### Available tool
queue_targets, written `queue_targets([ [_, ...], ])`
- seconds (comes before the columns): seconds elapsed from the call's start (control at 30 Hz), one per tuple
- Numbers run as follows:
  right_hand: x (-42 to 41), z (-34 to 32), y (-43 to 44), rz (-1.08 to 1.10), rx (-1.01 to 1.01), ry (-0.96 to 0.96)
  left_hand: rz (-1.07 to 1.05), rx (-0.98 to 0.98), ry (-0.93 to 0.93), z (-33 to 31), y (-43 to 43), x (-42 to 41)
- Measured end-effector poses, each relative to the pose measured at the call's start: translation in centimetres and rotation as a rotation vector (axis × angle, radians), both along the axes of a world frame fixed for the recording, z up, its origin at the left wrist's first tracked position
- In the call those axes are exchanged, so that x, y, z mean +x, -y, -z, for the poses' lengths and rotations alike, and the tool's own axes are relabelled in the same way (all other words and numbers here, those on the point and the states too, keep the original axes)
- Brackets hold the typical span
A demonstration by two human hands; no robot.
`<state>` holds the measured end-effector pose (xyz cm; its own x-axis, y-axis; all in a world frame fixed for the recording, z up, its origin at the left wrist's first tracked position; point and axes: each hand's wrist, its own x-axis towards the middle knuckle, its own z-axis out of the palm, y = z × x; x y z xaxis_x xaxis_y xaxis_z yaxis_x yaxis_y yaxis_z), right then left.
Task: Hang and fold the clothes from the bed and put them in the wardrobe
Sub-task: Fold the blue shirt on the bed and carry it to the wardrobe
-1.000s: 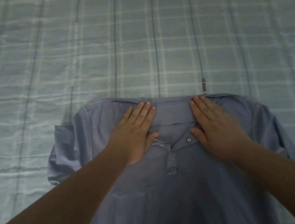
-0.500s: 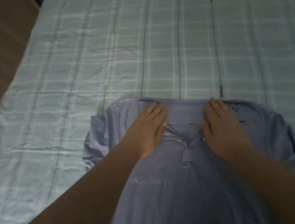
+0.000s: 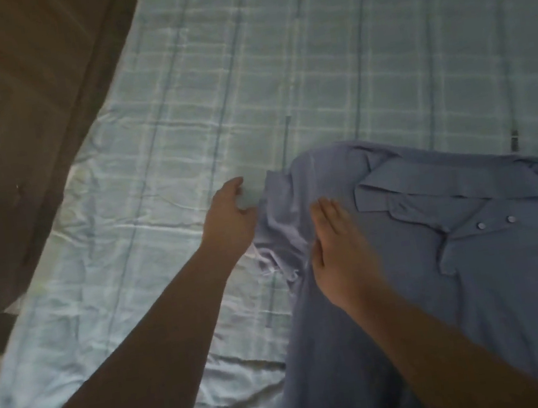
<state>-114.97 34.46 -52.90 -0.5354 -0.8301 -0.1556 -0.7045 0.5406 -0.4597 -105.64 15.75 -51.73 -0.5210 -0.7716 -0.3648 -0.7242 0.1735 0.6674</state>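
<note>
My left hand (image 3: pixel 228 220) hovers over the bed (image 3: pixel 157 157) just beside the sleeve (image 3: pixel 276 227), fingers loosely curled and open, holding nothing. The sleeve lies bunched at the near edge of the shirt (image 3: pixel 478 278), which is spread face up on the sheet with collar (image 3: pixel 431 189) and buttons showing; it looks thin, limp and light, so I judge it will sag and crease unless I pinch it at the sleeve hem or shoulder seam. My right hand (image 3: pixel 341 262) lies flat and open on the shirt near that shoulder, pinning the cloth rather than gripping it.
</note>
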Motion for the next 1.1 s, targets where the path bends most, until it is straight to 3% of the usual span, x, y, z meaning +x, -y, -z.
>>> queue_targets([
  [0.1,0.5,0.6,1.9,-0.006,0.066,-0.021,0.298,0.014,-0.023,-0.3,1.9,-2.2],
  [0.2,0.7,1.3,3.3,0.019,0.101,-0.043,0.434,0.088,0.033,-0.9,3.4,-3.6],
  [0.33,1.4,1.9,3.9,0.088,0.160,-0.057,0.593,0.049,0.071,-1.2,3.8,-4.0],
  [0.5,1.9,1.6,4.4,0.122,0.179,-0.089,0.295,0.236,-0.140,-1.8,4.4,-2.1],
  [0.63,2.3,1.7,5.4,0.120,0.190,-0.141,-0.011,0.283,-0.096,-0.6,5.2,0.0],
  [0.8,3.0,3.6,6.0,0.090,0.254,-0.203,-0.248,0.350,0.000,0.8,5.4,2.6],
  [0.93,3.2,3.9,6.1,0.096,0.266,-0.240,-0.356,0.788,-0.152,0.2,4.1,4.8],
  [1.1,2.8,2.6,5.9,0.053,0.283,-0.185,-0.380,1.053,-0.237,-0.8,3.1,5.4],
])
